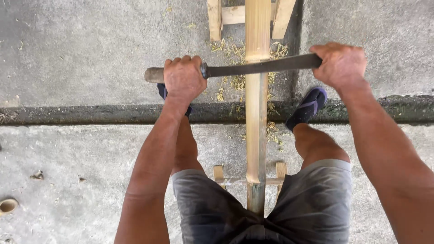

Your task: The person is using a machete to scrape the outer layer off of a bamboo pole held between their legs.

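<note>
We see a bamboo pole running lengthwise between the person's legs, from the shorts up past the top edge of the view. It rests on two small wooden stands, one just in front of the shorts and one at the top. Across the pole lies a long dark blade, set crosswise and touching the bamboo's upper face.

Our left hand is clenched around the blade's handle, whose butt sticks out past the fist. Our right hand is closed over the blade's far end, knuckles up. Both arms reach forward, one on each side of the pole.

Pale shavings lie scattered on the concrete floor around the pole, thickest just under the blade. Below, two feet in dark sandals stand on a dark groove that crosses the floor. A short cut ring of bamboo lies at the far left edge.
</note>
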